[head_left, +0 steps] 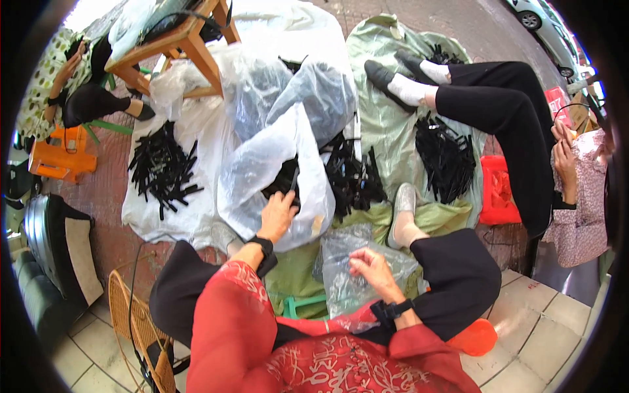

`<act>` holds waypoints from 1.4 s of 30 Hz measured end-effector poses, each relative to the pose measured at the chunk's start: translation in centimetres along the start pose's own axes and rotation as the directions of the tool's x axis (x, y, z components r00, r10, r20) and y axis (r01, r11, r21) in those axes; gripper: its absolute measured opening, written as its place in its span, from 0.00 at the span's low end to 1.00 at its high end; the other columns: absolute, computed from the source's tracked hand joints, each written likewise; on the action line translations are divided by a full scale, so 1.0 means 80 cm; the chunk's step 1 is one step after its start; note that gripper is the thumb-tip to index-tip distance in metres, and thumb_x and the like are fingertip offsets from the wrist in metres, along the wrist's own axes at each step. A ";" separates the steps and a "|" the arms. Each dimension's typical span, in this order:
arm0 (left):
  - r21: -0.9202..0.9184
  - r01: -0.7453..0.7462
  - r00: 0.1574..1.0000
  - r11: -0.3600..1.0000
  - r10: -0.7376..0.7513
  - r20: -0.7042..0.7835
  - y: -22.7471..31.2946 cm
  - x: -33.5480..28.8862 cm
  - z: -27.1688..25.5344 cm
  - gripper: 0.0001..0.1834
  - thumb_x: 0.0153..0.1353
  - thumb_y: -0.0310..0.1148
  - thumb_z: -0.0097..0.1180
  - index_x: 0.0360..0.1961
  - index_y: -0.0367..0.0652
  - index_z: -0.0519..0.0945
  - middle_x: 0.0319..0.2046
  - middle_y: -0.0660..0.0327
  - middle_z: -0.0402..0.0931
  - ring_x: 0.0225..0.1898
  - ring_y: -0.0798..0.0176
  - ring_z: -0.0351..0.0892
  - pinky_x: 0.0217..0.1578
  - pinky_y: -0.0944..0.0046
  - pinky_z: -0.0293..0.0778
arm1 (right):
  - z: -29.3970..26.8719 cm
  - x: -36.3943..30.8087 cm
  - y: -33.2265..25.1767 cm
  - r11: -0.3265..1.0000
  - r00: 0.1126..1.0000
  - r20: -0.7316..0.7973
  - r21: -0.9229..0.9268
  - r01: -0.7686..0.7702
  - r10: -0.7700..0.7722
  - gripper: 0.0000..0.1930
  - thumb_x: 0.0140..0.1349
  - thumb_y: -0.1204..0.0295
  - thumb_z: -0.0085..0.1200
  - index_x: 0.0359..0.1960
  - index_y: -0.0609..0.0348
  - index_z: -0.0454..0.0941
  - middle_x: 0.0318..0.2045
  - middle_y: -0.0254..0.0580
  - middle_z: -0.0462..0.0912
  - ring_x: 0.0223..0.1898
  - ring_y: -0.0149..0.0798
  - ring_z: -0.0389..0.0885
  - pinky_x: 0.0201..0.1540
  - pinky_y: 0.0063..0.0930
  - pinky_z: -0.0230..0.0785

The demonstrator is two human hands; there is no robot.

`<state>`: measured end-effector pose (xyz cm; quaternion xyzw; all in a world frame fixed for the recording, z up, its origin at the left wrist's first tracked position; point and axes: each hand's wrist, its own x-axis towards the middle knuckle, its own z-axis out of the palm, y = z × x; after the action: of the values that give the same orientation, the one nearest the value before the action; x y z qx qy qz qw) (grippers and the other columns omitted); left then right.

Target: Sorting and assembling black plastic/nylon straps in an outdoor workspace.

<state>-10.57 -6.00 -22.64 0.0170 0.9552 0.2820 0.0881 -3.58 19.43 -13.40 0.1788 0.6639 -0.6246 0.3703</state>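
My left hand [278, 215] reaches into the mouth of a whitish plastic bag [246, 173], its fingers closed on a thin black strip [295, 180]. More dark strips show inside this bag, partly hidden by the hand. My right hand [372, 268] hovers above a clear plastic bag [347, 298] between my knees. Its fingers are curled together, and whatever they may hold is too small to tell. Just right of the whitish bag lies a heap of black strips [354, 180].
Other black piles lie on the left [162, 167] and right [445, 160]. Behind are filled plastic bags [311, 98] and a wooden stool [196, 56]. People sit at both sides; one's legs [498, 98] stretch over the green sheet. A red bag [498, 190] and wicker basket [128, 314] flank me.
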 end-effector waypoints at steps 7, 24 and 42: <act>-0.131 -0.060 0.991 0.990 0.044 -0.124 -0.023 -0.009 0.012 0.14 0.43 0.23 0.52 0.34 0.44 0.69 0.25 0.56 0.67 0.31 0.51 0.70 0.32 0.57 0.67 | 0.008 -0.012 -0.013 0.998 1.000 0.002 -0.059 -0.026 0.027 0.09 0.55 0.73 0.50 0.36 0.65 0.71 0.27 0.36 0.76 0.27 0.27 0.75 0.30 0.20 0.69; -0.893 0.390 0.798 0.224 -0.565 0.207 -0.018 -0.055 -0.084 0.09 0.54 0.28 0.49 0.35 0.36 0.72 0.21 0.60 0.74 0.17 0.69 0.72 0.15 0.72 0.67 | -0.047 -0.131 -0.041 0.777 0.972 0.234 -0.615 0.133 0.018 0.10 0.50 0.73 0.43 0.21 0.70 0.73 0.15 0.45 0.76 0.15 0.33 0.76 0.18 0.24 0.68; -0.948 0.098 0.992 0.302 -0.111 0.068 0.139 -0.107 -0.201 0.10 0.55 0.30 0.51 0.37 0.36 0.74 0.19 0.66 0.71 0.14 0.76 0.64 0.16 0.77 0.59 | -0.056 0.093 0.178 0.527 0.968 -0.047 -0.845 0.093 -0.246 0.23 0.53 0.61 0.44 0.47 0.63 0.66 0.41 0.64 0.71 0.45 0.54 0.71 0.45 0.37 0.64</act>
<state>-5.23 -5.99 -2.04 -0.1014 0.6065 0.7829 0.0943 0.24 24.26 -28.86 -0.0352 0.9225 -0.2487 0.2931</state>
